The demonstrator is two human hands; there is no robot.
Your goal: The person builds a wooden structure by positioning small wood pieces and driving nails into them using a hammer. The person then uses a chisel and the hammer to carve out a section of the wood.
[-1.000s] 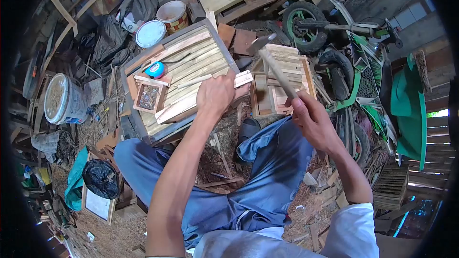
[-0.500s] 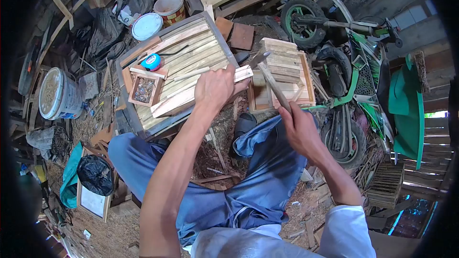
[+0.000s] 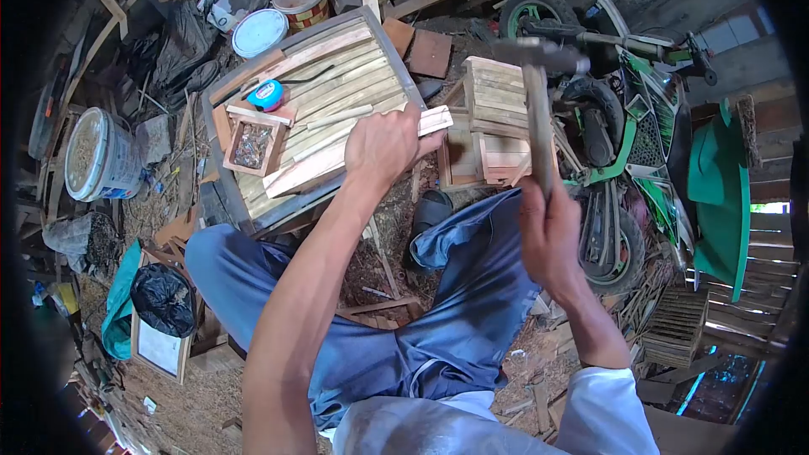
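Observation:
My left hand is wrapped round a pale wooden piece lying along the near edge of a slatted work surface. In my right hand is a hammer, raised with its blurred head up, to the right of the wooden piece. On the slats rest a small wooden box of nails and a blue tape measure. A stack of wooden slat pieces sits between the work surface and the hammer.
A bucket stands at the left, with a white lid and another bucket behind the work surface. A green motorbike is at the right, beside a green plastic object. Wood scraps cover the ground.
My right hand has lifted the hammer up and to the right, away from the wooden piece. My left hand has kept its hold and barely moved.

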